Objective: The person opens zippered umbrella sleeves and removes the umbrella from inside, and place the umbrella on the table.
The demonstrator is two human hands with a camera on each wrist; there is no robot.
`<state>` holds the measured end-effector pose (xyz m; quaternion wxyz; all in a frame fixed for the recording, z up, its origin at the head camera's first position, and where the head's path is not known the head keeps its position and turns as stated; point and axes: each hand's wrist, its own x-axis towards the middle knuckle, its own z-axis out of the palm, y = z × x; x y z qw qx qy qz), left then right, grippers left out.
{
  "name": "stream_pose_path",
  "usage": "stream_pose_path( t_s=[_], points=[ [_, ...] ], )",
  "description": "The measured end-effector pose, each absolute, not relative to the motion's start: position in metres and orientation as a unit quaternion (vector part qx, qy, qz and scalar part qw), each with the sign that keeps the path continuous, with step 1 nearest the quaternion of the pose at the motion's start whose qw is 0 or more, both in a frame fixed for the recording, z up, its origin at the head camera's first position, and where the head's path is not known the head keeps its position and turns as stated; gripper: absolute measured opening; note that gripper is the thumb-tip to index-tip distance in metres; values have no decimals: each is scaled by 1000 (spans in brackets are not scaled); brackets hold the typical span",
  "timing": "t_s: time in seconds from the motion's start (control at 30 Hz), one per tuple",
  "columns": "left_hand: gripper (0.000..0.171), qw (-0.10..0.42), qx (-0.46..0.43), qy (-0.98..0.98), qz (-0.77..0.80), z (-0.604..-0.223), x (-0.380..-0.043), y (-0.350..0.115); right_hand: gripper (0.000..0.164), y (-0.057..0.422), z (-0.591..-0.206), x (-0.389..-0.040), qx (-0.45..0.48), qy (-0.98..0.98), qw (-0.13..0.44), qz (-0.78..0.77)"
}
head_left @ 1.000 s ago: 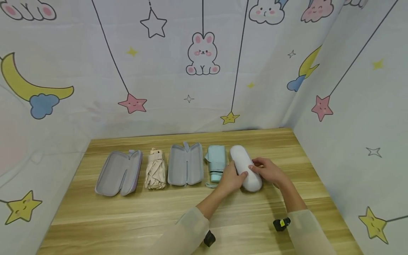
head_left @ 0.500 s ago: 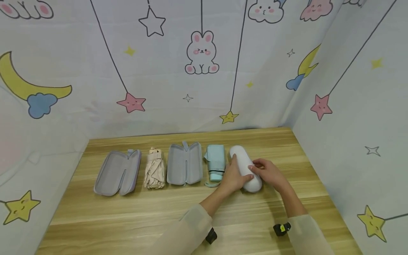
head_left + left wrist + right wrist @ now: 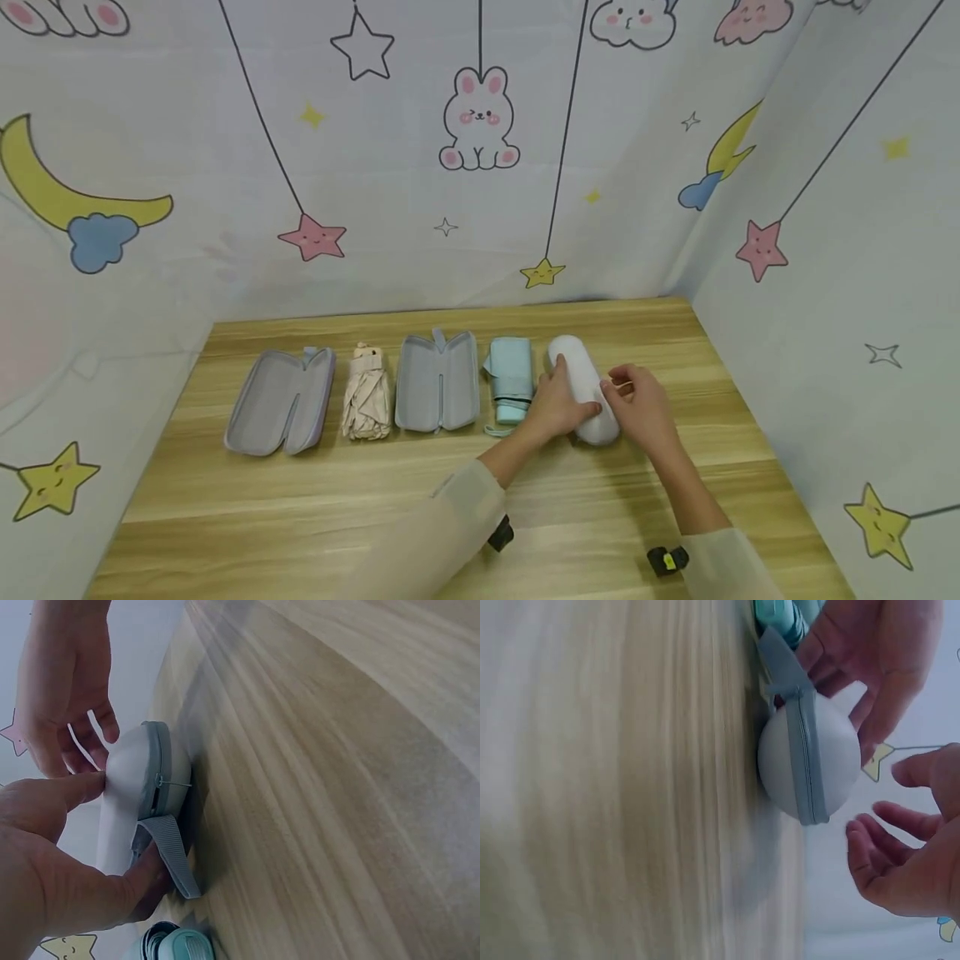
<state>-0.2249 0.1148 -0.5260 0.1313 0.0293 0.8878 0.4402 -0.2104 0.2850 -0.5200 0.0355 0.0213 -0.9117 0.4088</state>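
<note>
A closed white zip case (image 3: 579, 371) lies slanted on the right part of the table. My left hand (image 3: 557, 404) holds its left side, thumb on top and fingers low along the side. In the left wrist view, a grey loop strap (image 3: 172, 851) hangs by those fingers, near the zip's pull (image 3: 160, 781). On the case's other side is my right hand (image 3: 641, 408), with loosely bent fingers. The right wrist view shows a gap between its fingers (image 3: 862, 844) and the rounded case end (image 3: 776, 765). A light blue folded umbrella (image 3: 512, 371) lies just left of the left hand.
Further left on the wooden table (image 3: 300, 517) lie an open grey case (image 3: 420, 387), a beige folded umbrella (image 3: 367, 400) and another open grey case (image 3: 258, 404). A printed curtain (image 3: 390, 183) stands behind the table and along its right side.
My right hand has come off the top of the white case and shifted slightly right. My left hand's grip has moved a little; the case stays about where it was.
</note>
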Motion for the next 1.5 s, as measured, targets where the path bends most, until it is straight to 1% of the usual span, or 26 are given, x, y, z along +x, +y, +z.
stream_pose_path(
  t_s=[0.13,0.27,0.4,0.57,0.67,0.77,1.03,1.17,1.4,1.5],
  points=[
    [112,146,28,889,433,-523,-226,117,26,282,-523,-193,-12,-892,93,442],
    [111,154,29,889,431,-522,-226,117,21,279,-530,-174,-44,-875,129,464],
    [110,154,29,891,427,-518,-228,115,13,275,-539,-161,-53,-874,138,464],
    [110,154,30,893,423,-514,-229,114,4,266,-546,-148,-22,-887,118,445],
    [110,154,29,893,421,-512,-228,113,9,259,-549,-144,12,-898,91,431],
    [109,156,27,892,423,-513,-228,114,11,252,-552,-140,41,-904,81,417],
    [110,157,26,889,429,-514,-227,115,10,242,-556,-138,80,-941,112,308],
    [110,161,25,887,432,-515,-226,115,14,241,-556,-138,94,-958,115,244],
    [110,164,21,888,430,-516,-226,116,37,236,-552,-141,95,-975,119,162],
    [110,164,19,887,431,-518,-226,117,42,234,-551,-143,87,-977,124,147]
  ],
)
